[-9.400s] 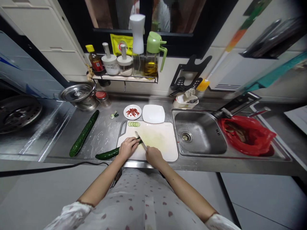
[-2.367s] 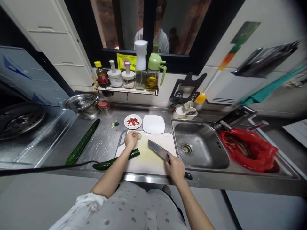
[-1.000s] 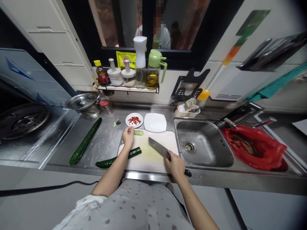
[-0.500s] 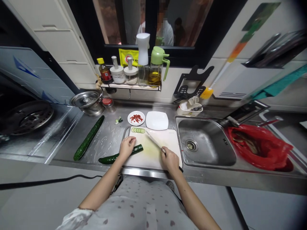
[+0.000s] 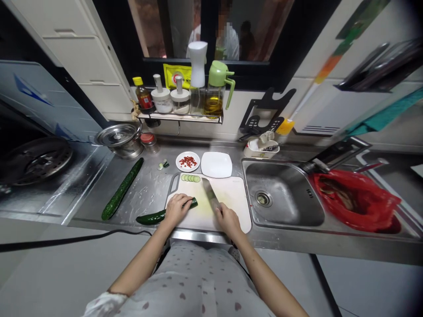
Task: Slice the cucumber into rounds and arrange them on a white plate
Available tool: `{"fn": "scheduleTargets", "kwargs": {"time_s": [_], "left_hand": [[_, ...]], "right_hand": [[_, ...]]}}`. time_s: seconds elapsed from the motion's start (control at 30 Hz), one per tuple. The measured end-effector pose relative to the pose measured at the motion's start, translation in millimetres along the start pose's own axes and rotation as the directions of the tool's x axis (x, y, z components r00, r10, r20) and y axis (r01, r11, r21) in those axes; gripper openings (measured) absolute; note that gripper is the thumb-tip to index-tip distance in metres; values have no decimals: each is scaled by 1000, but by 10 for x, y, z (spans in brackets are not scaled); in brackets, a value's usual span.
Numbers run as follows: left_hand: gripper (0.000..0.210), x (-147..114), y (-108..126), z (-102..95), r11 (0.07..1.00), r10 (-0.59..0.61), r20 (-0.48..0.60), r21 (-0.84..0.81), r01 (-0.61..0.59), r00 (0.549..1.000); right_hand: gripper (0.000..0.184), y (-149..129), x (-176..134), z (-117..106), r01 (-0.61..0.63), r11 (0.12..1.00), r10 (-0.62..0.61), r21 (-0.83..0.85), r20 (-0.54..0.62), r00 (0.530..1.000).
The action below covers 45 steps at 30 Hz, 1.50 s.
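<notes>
My left hand (image 5: pixel 177 208) is closed over the cut cucumber (image 5: pixel 151 219), which lies across the lower left of the white cutting board (image 5: pixel 231 193). The cucumber's cut end shows just right of my fingers, and its middle is hidden under the hand. In my right hand (image 5: pixel 228 219) is a knife (image 5: pixel 210 193), its blade pointing away from me and apart from the cucumber. A short row of cucumber slices (image 5: pixel 191 178) lies at the board's far left. Behind the board stand a small plate of chopped red pieces (image 5: pixel 188 162) and a white square plate (image 5: pixel 216 164).
A whole cucumber (image 5: pixel 123 188) lies left of the board, near a lidded steel pot (image 5: pixel 118 140) and a red-capped jar (image 5: pixel 149 143). To the right are the sink (image 5: pixel 284 193) and a red plastic bag (image 5: pixel 357 200). A bottle shelf (image 5: pixel 181 117) hangs behind.
My left hand has lowered from just above the cucumber and taken hold of it. My right hand has shifted slightly left, and the knife has turned, showing more of its blade.
</notes>
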<state>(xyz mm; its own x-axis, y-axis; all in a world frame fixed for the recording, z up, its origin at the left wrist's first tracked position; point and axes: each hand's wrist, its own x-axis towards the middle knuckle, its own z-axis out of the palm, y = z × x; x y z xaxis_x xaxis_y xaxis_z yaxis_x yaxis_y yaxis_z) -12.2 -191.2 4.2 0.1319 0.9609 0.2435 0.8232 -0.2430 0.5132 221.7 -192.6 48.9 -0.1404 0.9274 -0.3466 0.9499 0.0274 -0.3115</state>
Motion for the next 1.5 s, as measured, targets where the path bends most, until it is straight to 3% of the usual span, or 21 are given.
{"fn": "scheduleTargets", "kwargs": {"time_s": [0.37, 1.07, 1.5], "left_hand": [[25, -37, -42, 109, 997, 77, 18, -31, -76, 997], [26, -118, -1, 156, 996, 70, 2, 58, -70, 998], [26, -166, 24, 185, 995, 82, -16, 66, -81, 996]], "right_hand": [[28, -265, -49, -109, 96, 995, -100, 29, 162, 982], [30, -522, -123, -188, 90, 995, -79, -42, 217, 973], [28, -531, -187, -148, 113, 989, -87, -98, 237, 968]]}}
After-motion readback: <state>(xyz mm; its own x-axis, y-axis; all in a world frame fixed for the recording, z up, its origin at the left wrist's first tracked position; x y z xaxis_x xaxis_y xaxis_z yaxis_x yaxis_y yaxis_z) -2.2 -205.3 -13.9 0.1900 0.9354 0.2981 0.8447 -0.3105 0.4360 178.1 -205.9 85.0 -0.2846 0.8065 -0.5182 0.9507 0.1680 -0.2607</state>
